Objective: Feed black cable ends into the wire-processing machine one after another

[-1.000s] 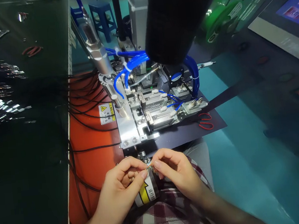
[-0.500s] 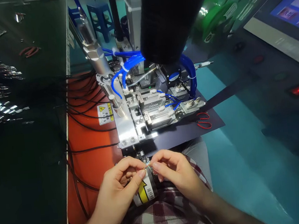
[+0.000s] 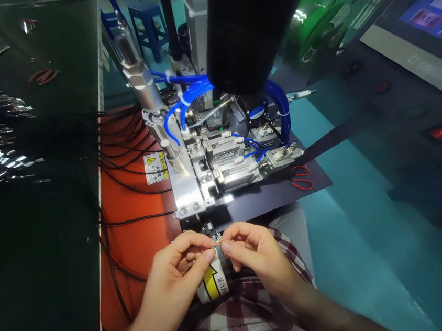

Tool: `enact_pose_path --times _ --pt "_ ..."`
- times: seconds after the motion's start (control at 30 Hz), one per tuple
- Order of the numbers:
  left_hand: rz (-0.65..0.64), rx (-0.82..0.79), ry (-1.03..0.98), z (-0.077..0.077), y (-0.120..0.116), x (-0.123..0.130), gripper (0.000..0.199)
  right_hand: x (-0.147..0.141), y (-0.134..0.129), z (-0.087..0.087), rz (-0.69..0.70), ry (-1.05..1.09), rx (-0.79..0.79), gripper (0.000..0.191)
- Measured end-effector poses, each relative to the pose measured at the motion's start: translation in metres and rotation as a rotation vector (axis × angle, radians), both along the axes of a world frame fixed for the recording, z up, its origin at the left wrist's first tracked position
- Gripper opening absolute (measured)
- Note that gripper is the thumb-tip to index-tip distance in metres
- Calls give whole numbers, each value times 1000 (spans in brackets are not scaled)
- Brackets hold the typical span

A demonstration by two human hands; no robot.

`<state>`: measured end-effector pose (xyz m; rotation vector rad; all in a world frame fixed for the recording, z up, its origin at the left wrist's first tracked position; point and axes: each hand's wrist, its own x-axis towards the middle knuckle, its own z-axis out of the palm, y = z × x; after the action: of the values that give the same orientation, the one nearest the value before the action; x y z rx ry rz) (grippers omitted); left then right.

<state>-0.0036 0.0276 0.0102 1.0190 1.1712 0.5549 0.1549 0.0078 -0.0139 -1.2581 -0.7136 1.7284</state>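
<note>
Thin coloured wires are pinched between the fingertips of both hands, close to the near end of a metal machine. My left hand closes thumb and forefinger on them from the left. From the right, my right hand pinches them too, its fingertips almost touching those of the left. Just below the fingertips is a rounded part with a white and yellow label. The far ends of the wires are too small to make out.
Black cables cross the orange surface on the left. Red-handled scissors lie on the dark plate. A black cylinder hangs over the machine. At the left are shiny metal pieces and red-handled pliers. A screen stands upper right.
My right thumb has shifted slightly left, nearer to the left fingertips. My left hand has hardly moved, and both hands keep their pinch.
</note>
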Motion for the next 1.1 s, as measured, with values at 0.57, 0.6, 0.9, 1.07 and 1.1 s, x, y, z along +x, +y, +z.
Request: enact_pose_path --times 0.57,0.6,0.9,1.07,1.1 --pt "-15 165 86 -7 -5 -1 10 -11 -14 -1 -90 -385 300 6" --pt "-24 203 99 -6 -5 -1 9 -9 -14 0 -82 -504 416 6" --pt "-79 327 188 0 -2 1 8 -1 -8 5 44 -757 573 12" --pt "-92 313 220 1 -1 1 7 -2 -7 10 68 -788 553 13" --pt "-89 315 222 2 -1 1 7 -2 -8 11 67 -804 569 12"
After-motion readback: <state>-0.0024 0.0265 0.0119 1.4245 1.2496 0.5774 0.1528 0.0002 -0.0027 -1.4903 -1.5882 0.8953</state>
